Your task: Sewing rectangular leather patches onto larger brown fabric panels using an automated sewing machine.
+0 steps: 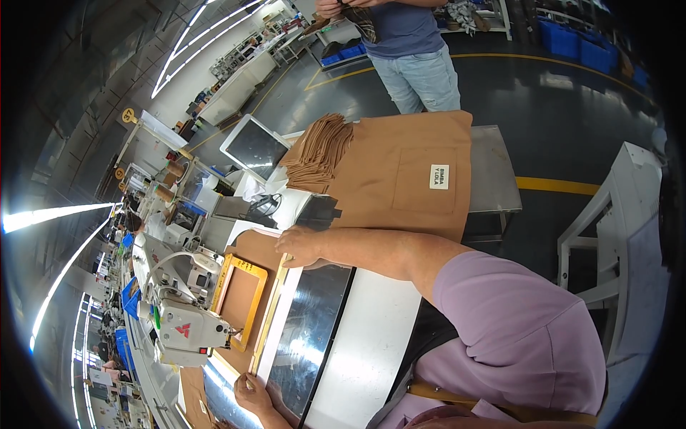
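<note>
A sewing machine (189,325) stands at the left, with its head over a brown fabric piece (256,249) and a yellow rectangular frame (263,289) lying on that fabric. Alongside the frame runs a long, narrow yellow strip (269,322). My right hand (300,245) is closed at the strip's far end, its fingers curled and the fingertips partly hidden. At the near end, my left hand (251,393) pinches the strip's tip between bent fingers. A shiny clear sheet (309,332) covers the white tabletop beside the strip.
A large brown fabric panel (379,171) with a white label lies on a metal table (493,171), next to a stack of folded brown pieces (319,154). A screen (255,146) stands behind the machine. Someone in jeans (418,79) stands beyond; a white frame (600,214) is at right.
</note>
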Demonstrator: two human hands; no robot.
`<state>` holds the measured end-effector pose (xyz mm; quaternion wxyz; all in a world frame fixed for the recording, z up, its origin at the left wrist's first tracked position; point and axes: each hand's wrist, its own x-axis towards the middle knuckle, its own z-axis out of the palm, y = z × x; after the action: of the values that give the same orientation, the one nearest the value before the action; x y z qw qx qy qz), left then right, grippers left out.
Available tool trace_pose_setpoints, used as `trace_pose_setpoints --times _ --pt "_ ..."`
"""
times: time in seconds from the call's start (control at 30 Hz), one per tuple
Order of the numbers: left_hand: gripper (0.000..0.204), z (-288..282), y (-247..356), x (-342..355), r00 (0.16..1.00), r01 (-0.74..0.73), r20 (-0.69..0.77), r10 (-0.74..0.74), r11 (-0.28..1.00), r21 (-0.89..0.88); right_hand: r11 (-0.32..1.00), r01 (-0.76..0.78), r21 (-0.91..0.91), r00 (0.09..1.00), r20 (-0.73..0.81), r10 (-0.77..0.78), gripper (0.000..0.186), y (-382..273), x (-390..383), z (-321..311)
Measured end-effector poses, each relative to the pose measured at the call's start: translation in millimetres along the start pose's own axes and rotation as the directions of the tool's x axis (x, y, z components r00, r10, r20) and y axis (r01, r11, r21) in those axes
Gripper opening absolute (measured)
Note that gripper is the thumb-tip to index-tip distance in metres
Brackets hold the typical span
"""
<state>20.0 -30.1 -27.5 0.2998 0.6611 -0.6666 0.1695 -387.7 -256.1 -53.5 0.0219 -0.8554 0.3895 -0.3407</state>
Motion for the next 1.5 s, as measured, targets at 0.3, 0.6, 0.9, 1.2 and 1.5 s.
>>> trace_pose_setpoints --times 0.3,0.6,0.9,1.2,1.5 --pt "0.020 1.6 -1.1 -0.3 1.000 0.009 -0.003 -0.009 1.000 0.002 1.000 -0.021 -0.006 0.999 0.034 0.021 0.054 -0.2 1.6 -0.4" --pt "0.021 1.9 -1.7 -0.5 1.000 0.011 -0.003 -0.011 1.000 0.000 1.000 -0.018 -0.007 1.000 0.023 0.018 0.053 -1.4 0.3 -2.3" --pt "0.021 0.3 -1.2 0.1 1.000 0.011 0.015 -0.011 1.000 0.015 1.000 -0.008 0.021 1.000 0.000 0.008 0.053 -1.0 -0.8 -1.1" --pt "0.020 0.5 -0.2 0.3 1.000 0.006 0.005 -0.006 1.000 0.024 1.000 -0.012 0.011 0.999 0.032 0.012 0.054 0.6 2.0 -0.7" --pt "0.020 0.4 -0.5 0.0 1.000 0.008 0.006 -0.008 1.000 0.017 1.000 -0.004 0.004 1.000 0.001 0.004 0.053 -0.6 0.1 -0.6"
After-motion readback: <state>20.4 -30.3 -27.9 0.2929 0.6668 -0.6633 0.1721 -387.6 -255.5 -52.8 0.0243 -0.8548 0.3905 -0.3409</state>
